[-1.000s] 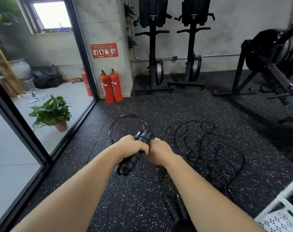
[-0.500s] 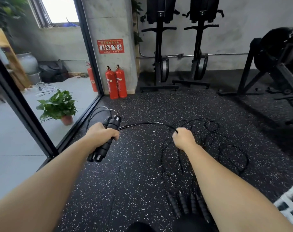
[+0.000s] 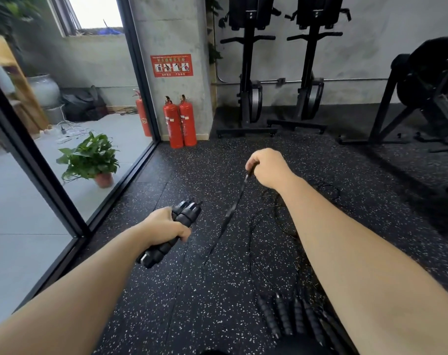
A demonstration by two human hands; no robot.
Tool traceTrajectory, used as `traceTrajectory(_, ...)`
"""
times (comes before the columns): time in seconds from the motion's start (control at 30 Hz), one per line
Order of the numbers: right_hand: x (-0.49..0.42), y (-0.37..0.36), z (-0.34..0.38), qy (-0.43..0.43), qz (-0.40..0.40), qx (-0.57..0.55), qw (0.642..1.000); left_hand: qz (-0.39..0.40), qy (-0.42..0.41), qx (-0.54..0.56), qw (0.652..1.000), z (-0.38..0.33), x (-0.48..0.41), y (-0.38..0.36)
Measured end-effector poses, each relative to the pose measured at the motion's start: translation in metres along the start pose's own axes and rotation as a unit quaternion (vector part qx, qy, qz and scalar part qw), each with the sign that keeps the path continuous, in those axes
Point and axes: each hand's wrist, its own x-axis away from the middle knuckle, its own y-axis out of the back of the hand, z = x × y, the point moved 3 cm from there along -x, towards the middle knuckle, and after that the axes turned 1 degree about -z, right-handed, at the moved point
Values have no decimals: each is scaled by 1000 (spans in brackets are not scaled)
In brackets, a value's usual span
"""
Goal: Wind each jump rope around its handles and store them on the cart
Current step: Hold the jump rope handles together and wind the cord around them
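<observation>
Far to the left of the paired handles, behind the glass, stands a potted plant (image 3: 92,157) that is no concern of ours. Our left hand (image 3: 164,228) is curled firmly round the paired handles (image 3: 187,213), which lie side by side and tilt with their cord ends up and away from us. Just right of the handles a black cord (image 3: 233,208) slants upward, blurred, to our right hand (image 3: 267,167), which pinches it between thumb and curled fingers, raised above and to the right of the handles. We cannot tell where the cord's lower end joins them. We judge that we are in the winding step for this rope, with much of it left to do. To do it well we should hold the handles steady as one bundle, bring the cord across them under light tension, and lay each turn snug beside the last, letting the cord slip through the pinch rather than jerking it. Below and to the right of the handles, the other ropes (image 3: 276,226) sprawl on the speckled floor (image 3: 192,303), their spare handles (image 3: 289,316) lying together. We should lift our cord clear of that tangle so nothing snags. The cart does not show here.
</observation>
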Motion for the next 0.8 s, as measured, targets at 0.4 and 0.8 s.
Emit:
traceTrajectory(0.4, -2, -52, -72, -64, 67, 102, 990, 73, -67, -204, 974, -24, -12, -13)
traceTrajectory(0.8, 70, -110, -71, -137, 19, -404, 904, 85, -129, -85, 984, -41, 24, -24)
